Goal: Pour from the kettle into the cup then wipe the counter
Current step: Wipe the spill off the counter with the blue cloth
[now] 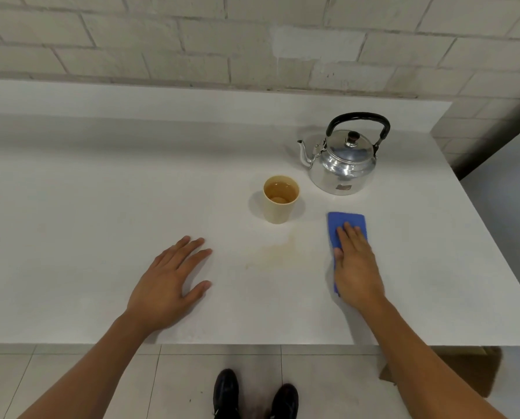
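A shiny metal kettle point(343, 163) with a black handle stands upright at the back right of the white counter point(101, 207), spout pointing left. A beige cup point(280, 199) holding brownish liquid stands just left and in front of it. A faint brownish stain point(278, 252) marks the counter in front of the cup. My right hand point(355, 267) lies flat on a folded blue cloth point(344, 225), pressing it onto the counter to the right of the stain. My left hand point(171, 282) rests flat on the counter with fingers spread, holding nothing.
A pale brick wall point(192, 40) rises behind a raised ledge at the counter's back. The counter's right edge runs diagonally near the kettle. Below the front edge I see a tiled floor, my black shoes point(254, 394) and a cardboard box point(470, 373).
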